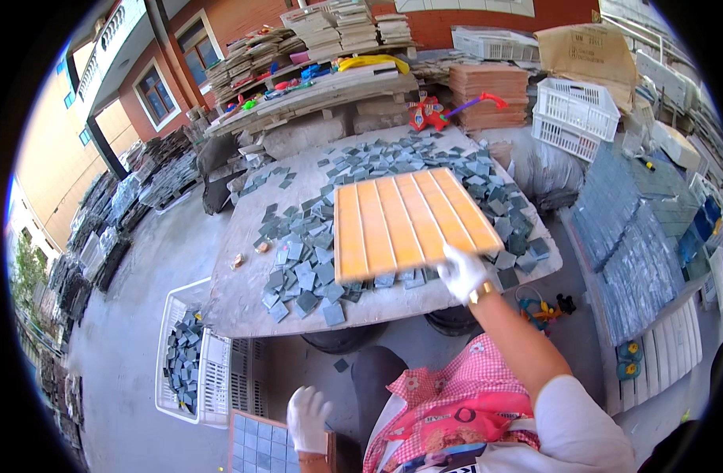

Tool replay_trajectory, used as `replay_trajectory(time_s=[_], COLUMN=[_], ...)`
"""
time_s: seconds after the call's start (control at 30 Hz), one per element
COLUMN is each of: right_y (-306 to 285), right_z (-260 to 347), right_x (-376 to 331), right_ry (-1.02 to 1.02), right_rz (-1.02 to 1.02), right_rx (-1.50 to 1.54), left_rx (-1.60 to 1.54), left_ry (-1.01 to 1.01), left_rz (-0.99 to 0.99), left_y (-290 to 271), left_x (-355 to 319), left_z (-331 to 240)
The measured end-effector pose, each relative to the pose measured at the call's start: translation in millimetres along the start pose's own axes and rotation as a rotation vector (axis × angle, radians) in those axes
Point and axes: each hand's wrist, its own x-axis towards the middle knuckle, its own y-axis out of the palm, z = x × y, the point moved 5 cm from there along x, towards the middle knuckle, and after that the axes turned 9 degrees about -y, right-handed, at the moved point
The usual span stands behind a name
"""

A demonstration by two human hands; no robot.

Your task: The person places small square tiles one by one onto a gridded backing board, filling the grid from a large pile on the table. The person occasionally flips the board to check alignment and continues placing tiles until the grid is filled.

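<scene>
My right hand (pixel 462 274), in a white glove, grips the near edge of a yellow-orange ribbed tray (pixel 409 225). The tray is slightly blurred and sits over the pile of small grey-green square stone tiles (pixel 305 276) on the table. Low at the left, my white-gloved left hand (pixel 309 418) has its fingers raised and apart, with nothing seen in it. Beside it is a framed panel of grey square tiles (pixel 259 443) in neat rows, partly cut off by the lower edge.
The pale tabletop (pixel 235 296) carries loose tiles across its length. A white crate (pixel 172 370) of tiles stands at its left corner. To the right are wrapped slate-coloured stacks (pixel 629 236) on a pallet; behind, a red toy (pixel 429 114) and terracotta slabs (pixel 488 94).
</scene>
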Motion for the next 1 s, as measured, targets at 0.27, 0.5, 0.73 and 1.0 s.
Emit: replay_trajectory(time_s=[0.27,0.5,0.73,1.0], right_y=[-107.6,-143.4,-159.9,-217.6], right_z=[-19.9,-11.6,-6.6,31.2], right_x=[-274.0,-315.1,-298.1,-274.5], right_ry=[0.246,0.572,0.927,1.324], right_rz=[-0.03,-0.126,-0.025,0.985], right_rx=[-0.266,-0.267,-0.052,-0.885], left_rx=[0.201,0.354,0.335,0.488], left_ry=[-0.219,-0.277,-0.24,-0.389], left_rz=[0.093,0.119,0.048,0.043], left_y=[92.5,73.7,97.1,108.2], left_x=[14.6,-7.1,26.1,16.4], left_z=[35.6,89.9,87.3,64.6])
